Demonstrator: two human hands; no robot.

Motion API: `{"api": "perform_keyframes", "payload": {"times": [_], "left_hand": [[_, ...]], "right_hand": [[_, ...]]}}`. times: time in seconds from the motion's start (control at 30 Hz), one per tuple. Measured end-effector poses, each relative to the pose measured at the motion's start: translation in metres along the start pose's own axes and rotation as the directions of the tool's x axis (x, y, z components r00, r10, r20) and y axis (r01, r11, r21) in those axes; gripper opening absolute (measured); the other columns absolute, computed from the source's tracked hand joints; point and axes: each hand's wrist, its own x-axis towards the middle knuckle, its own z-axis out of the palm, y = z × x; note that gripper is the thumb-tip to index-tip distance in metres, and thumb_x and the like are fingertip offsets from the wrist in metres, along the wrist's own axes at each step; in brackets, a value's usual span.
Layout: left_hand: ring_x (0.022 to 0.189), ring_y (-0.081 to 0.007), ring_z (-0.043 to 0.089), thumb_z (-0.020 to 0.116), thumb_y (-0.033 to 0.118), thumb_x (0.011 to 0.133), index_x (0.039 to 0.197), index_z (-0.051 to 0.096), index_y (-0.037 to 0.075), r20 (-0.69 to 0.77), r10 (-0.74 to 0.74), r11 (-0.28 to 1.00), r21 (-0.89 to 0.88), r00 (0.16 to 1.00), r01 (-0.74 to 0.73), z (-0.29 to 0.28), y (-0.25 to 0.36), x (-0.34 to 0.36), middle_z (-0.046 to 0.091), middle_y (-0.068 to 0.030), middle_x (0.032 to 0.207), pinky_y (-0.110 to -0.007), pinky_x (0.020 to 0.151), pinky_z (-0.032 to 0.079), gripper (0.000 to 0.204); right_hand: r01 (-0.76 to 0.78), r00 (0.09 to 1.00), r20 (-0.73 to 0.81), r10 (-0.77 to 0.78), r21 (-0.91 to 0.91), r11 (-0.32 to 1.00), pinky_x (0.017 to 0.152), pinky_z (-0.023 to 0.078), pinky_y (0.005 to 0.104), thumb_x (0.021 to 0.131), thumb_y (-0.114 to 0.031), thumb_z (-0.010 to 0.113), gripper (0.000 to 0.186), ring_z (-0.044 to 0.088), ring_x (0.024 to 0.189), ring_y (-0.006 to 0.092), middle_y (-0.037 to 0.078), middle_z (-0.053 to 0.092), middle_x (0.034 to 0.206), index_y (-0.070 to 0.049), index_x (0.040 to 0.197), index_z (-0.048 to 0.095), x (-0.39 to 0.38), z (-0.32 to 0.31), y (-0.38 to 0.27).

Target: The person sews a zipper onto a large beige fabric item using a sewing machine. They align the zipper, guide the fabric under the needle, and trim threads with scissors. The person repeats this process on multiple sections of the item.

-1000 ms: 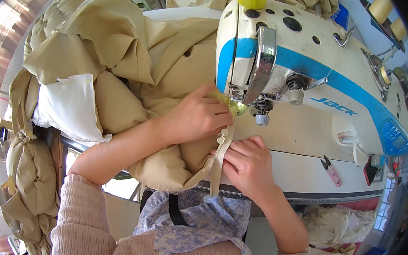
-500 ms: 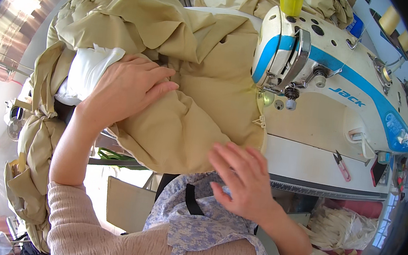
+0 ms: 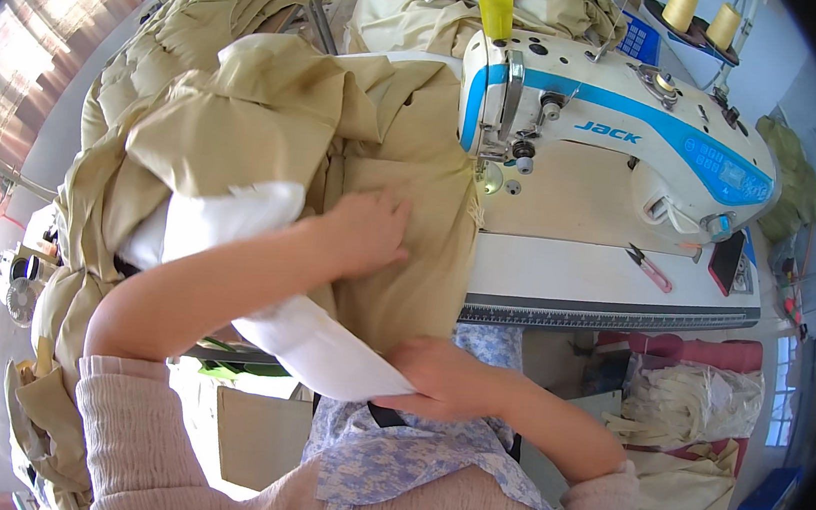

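A padded khaki garment piece [image 3: 230,134] lies bunched over the left of the sewing table, its right edge beside the sewing machine's needle area. My left hand [image 3: 368,232] rests on the khaki cloth, palm down, fingers stretched out and slightly blurred. Nearer to me, my right hand [image 3: 444,378] is closed on the front edge of the piece, pinching the end of a white fabric strip [image 3: 322,346] that shows along the turned edge. More white cloth [image 3: 231,220] shows beside my left forearm. The white and blue sewing machine [image 3: 614,127] stands to the right.
Pink-handled thread snips [image 3: 650,270] and a dark phone-like slab [image 3: 726,261] lie on the table's right side. A ruler strip [image 3: 613,315] runs along the front edge. Thread cones [image 3: 724,26] stand at back right. Below are bagged cloth bundles [image 3: 683,402].
My left hand has moved right across the cloth. My right hand, loose before, has taken hold of the front edge, and the white strip has come into sight. The view has also shifted.
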Motion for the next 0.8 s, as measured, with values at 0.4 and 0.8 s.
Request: {"api": "perform_keyframes", "payload": {"times": [0.4, 0.8], "left_hand": [[0.120, -0.0385, 0.064, 0.066, 0.020, 0.091, 0.129, 0.060, -0.001, 0.105, -0.387, 0.920, -0.018, 0.916, 0.391, 0.012, -0.023, 0.012, 0.068, -0.0229, 0.124, -0.047, 0.102, 0.052, 0.044], [0.145, -0.0337, 0.042, 0.066, 0.027, 0.096, 0.145, 0.052, 0.002, -0.500, 0.025, 0.978, -0.168, 0.865, -0.125, 0.064, 0.046, 0.021, 0.048, -0.0150, 0.154, -0.051, 0.120, 0.033, 0.057]], "right_hand": [[-0.095, 0.991, -0.108, 0.080, -0.139, 0.986, 0.107, 0.043, 0.0454, 0.097, -0.030, 0.063, 0.040, 0.060, 0.119, 0.0370, 0.018, 0.069, 0.121, 0.000, 0.123, 0.067, -0.027, 0.060, 0.030], [-0.841, 0.477, -0.834, 0.277, -0.342, 0.419, 0.067, 0.056, 0.0423, 0.090, -0.034, 0.074, 0.032, 0.069, 0.078, 0.0299, 0.011, 0.066, 0.091, -0.004, 0.092, 0.061, -0.009, -0.052, 0.079]]}}
